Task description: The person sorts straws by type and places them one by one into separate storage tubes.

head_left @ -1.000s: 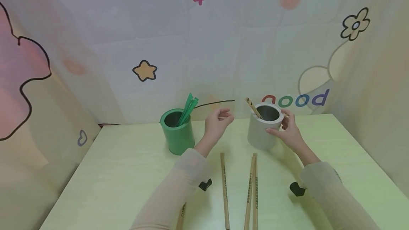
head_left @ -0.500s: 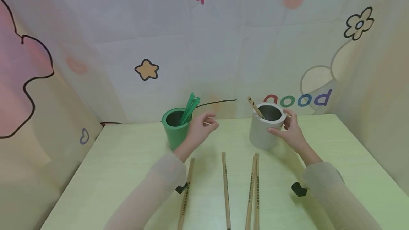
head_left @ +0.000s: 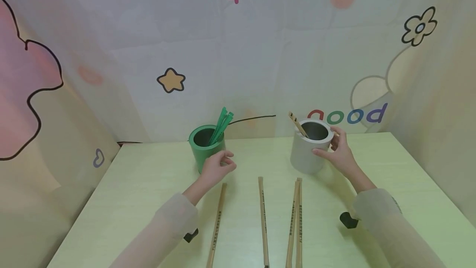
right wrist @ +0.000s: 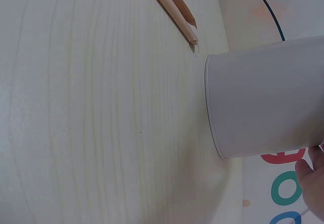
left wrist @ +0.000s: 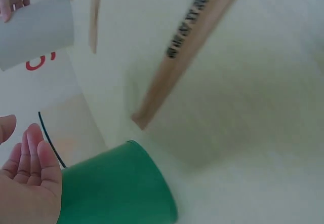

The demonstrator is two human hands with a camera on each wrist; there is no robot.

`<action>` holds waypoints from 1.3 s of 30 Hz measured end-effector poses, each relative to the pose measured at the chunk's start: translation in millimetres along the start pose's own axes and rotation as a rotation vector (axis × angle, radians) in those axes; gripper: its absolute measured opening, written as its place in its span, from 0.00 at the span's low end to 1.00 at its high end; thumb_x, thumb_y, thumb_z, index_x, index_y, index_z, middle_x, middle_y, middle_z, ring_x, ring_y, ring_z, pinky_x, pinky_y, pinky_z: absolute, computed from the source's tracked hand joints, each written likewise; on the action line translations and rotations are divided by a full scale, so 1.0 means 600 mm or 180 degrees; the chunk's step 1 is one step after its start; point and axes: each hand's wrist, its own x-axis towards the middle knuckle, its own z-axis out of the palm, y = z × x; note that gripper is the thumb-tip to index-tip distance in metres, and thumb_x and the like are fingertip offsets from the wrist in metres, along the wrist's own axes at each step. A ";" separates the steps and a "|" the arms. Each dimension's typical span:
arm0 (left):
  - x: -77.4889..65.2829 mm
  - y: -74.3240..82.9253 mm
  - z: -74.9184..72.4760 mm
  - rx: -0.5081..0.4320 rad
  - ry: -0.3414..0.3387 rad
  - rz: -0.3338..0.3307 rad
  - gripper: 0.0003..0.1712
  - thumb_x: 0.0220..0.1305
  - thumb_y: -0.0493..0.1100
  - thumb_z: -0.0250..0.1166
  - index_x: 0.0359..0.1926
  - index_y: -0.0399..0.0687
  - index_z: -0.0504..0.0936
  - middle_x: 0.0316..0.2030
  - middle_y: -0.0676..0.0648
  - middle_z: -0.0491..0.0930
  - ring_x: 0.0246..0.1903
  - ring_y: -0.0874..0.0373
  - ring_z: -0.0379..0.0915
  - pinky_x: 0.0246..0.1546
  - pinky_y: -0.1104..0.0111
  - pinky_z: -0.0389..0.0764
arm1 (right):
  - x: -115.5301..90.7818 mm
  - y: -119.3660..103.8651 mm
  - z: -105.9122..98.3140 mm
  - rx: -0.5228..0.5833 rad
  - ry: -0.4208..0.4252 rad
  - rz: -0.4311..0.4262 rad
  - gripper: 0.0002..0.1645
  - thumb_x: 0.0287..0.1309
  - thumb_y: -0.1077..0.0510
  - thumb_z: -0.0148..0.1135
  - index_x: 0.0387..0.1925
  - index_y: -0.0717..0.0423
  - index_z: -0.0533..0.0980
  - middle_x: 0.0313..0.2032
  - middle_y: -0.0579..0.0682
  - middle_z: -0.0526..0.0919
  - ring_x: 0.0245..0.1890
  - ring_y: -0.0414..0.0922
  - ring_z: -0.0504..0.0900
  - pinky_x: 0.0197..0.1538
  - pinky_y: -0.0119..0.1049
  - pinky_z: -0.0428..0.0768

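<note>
My left hand (head_left: 216, 168) is in front of a green cup (head_left: 206, 154), fingers loosely bent with nothing in them. In the left wrist view the thumb stands apart from the fingers. Several green pen-like sticks (head_left: 221, 127) lean inside that cup. My right hand (head_left: 341, 154) holds the right side of a pale grey cup (head_left: 305, 156) near its rim, thumb on the front and fingers behind. One light-brown stick with dark marks (head_left: 297, 124) leans in the grey cup. Its base is on the table in the right wrist view.
Slim brown sticks with black print lie lengthwise on the pale wooden table (head_left: 148, 193): a left one (head_left: 217, 226), a middle one (head_left: 263, 222) and a touching pair (head_left: 295, 222). A patterned cloth (head_left: 253, 65) rises behind the cups.
My left hand has moved left and down, from between the cups to the front of the green cup, uncovering the left stick. The right hand has stayed on the grey cup.
</note>
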 end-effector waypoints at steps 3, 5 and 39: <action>-0.006 -0.018 -0.003 0.0038 -0.0088 -0.0062 0.17 0.54 0.41 0.62 0.46 0.44 0.75 0.34 0.47 0.80 0.34 0.56 0.75 0.33 0.68 0.77 | 0.000 0.000 0.000 0.0003 0.0000 -0.0006 0.55 0.47 0.56 0.65 0.63 0.56 0.36 0.65 0.67 0.47 0.64 0.63 0.49 0.61 0.59 0.52; -0.010 -0.030 -0.005 0.0053 -0.0150 -0.0102 0.18 0.54 0.41 0.62 0.47 0.43 0.75 0.35 0.46 0.80 0.34 0.56 0.75 0.33 0.68 0.76 | 0.000 -0.001 0.000 0.0007 -0.0003 -0.0004 0.55 0.47 0.56 0.65 0.63 0.56 0.36 0.65 0.67 0.47 0.65 0.63 0.48 0.61 0.59 0.52; -0.059 -0.096 0.014 0.0435 -0.0770 -0.0364 0.21 0.48 0.37 0.66 0.45 0.39 0.73 0.23 0.50 0.74 0.17 0.63 0.67 0.19 0.73 0.72 | -0.002 -0.003 0.000 0.0037 -0.0022 0.0041 0.55 0.48 0.55 0.65 0.64 0.55 0.35 0.66 0.65 0.44 0.66 0.61 0.45 0.63 0.58 0.48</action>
